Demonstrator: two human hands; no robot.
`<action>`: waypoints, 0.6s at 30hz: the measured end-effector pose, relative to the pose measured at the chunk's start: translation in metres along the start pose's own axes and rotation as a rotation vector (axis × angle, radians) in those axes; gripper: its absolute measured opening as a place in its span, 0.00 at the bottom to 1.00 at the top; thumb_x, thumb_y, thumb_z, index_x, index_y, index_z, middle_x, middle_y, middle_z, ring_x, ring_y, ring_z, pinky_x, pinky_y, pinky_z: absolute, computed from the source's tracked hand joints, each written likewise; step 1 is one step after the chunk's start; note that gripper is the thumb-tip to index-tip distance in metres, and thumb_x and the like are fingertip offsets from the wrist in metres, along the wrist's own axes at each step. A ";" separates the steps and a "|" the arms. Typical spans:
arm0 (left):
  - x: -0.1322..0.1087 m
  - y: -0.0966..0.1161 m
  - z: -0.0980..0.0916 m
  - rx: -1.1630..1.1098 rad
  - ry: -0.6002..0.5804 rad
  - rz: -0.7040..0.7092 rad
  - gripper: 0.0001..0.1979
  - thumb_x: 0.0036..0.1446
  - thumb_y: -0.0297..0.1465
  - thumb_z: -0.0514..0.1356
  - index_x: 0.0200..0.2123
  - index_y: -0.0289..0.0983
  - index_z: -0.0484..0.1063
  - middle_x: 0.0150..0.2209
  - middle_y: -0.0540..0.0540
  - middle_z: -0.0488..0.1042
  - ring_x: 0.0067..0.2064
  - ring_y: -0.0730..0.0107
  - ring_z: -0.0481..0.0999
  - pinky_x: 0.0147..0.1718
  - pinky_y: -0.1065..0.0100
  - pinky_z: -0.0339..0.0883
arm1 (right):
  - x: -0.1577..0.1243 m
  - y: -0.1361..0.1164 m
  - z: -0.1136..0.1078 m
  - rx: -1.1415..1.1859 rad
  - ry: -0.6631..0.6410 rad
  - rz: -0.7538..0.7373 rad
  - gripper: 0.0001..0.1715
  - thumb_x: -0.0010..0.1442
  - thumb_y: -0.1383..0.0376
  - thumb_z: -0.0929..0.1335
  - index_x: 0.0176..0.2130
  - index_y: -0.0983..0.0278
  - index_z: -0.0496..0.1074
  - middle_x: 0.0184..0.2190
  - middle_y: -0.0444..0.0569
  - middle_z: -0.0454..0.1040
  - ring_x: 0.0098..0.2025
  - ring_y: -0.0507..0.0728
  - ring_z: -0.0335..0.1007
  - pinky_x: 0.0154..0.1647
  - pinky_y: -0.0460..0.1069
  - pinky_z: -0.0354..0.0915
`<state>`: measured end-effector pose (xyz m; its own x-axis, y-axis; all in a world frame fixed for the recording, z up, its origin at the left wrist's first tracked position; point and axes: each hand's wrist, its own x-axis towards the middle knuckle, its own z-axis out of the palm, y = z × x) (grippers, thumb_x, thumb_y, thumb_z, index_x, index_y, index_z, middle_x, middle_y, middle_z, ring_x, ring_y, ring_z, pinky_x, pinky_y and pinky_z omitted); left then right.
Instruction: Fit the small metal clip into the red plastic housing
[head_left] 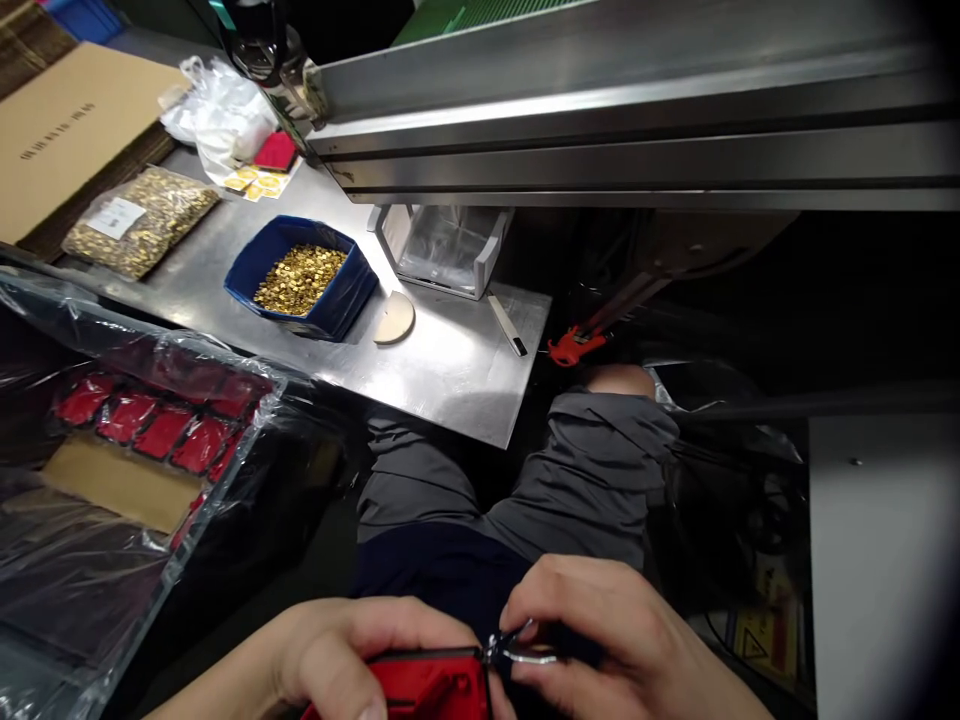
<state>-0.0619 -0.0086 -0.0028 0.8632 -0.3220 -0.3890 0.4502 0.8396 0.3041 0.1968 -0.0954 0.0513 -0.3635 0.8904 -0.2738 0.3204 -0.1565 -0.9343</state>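
At the bottom edge of the head view, my left hand (pixel 352 655) is closed around a small red pouch (pixel 424 685), thumb pressed on its top. Right beside it, my right hand (pixel 615 640) pinches a small silver metal ring or clasp (pixel 521 648) at the pouch's upper corner. Both hands are held over my lap, above grey trousers (pixel 585 470). Part of the pouch is cut off by the frame edge.
A steel worktop (pixel 450 370) carries a blue bin of small gold parts (pixel 300 278), a bag of gold parts (pixel 142 218), a wooden disc (pixel 395 318), a clear tray (pixel 442 250) and a knife (pixel 508 325). A plastic-lined box holds red pouches (pixel 161 425) at left. A conveyor frame (pixel 637 110) runs overhead.
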 end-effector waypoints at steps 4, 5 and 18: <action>0.002 -0.007 -0.004 0.032 -0.003 0.022 0.47 0.32 0.53 0.71 0.56 0.36 0.77 0.43 0.45 0.81 0.51 0.38 0.79 0.50 0.53 0.68 | 0.002 0.000 -0.001 -0.017 -0.001 -0.016 0.07 0.64 0.67 0.73 0.43 0.58 0.75 0.37 0.42 0.78 0.38 0.51 0.75 0.40 0.43 0.66; 0.002 -0.006 -0.004 0.030 -0.011 0.006 0.47 0.31 0.52 0.72 0.57 0.36 0.77 0.43 0.45 0.81 0.52 0.38 0.79 0.51 0.53 0.68 | 0.002 0.000 -0.001 -0.017 -0.001 -0.022 0.07 0.64 0.67 0.73 0.43 0.58 0.74 0.37 0.42 0.78 0.38 0.51 0.75 0.41 0.43 0.66; 0.000 0.007 0.006 -0.170 0.007 -0.002 0.40 0.34 0.40 0.75 0.54 0.33 0.79 0.40 0.47 0.82 0.41 0.61 0.80 0.38 0.74 0.70 | 0.001 0.011 0.007 0.043 0.025 -0.124 0.04 0.68 0.67 0.70 0.44 0.63 0.76 0.37 0.46 0.80 0.39 0.51 0.76 0.42 0.43 0.66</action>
<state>-0.0576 -0.0051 0.0048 0.8605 -0.3210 -0.3956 0.4062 0.9010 0.1525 0.1938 -0.0990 0.0391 -0.3759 0.9144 -0.1504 0.2360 -0.0625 -0.9697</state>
